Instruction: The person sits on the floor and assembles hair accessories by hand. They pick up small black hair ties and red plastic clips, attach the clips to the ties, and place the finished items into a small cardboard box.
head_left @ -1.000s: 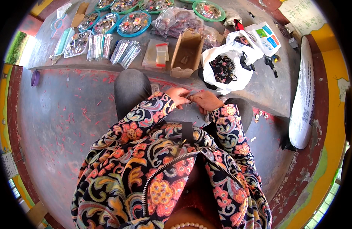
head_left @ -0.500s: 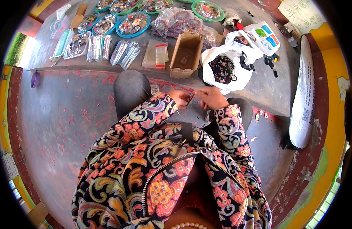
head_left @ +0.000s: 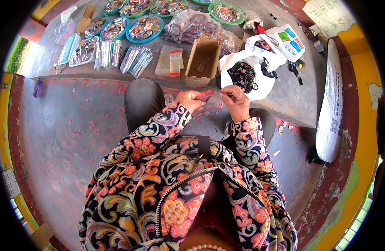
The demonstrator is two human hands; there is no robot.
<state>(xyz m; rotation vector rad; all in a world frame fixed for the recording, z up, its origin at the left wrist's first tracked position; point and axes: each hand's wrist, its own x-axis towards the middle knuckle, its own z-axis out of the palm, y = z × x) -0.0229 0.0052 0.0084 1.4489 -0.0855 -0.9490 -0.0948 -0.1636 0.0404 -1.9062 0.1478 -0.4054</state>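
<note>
Fingers of both my hands pinch a small reddish piece between them, just off the near edge of the desk, above my knees. Left hand cups it; right hand nips its end. Behind, near that edge, I see a white bag, an open cardboard box, then clear packets.

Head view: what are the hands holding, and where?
The left hand cups a small pink-red item. The right hand pinches something too small to tell at its fingertips.
</note>
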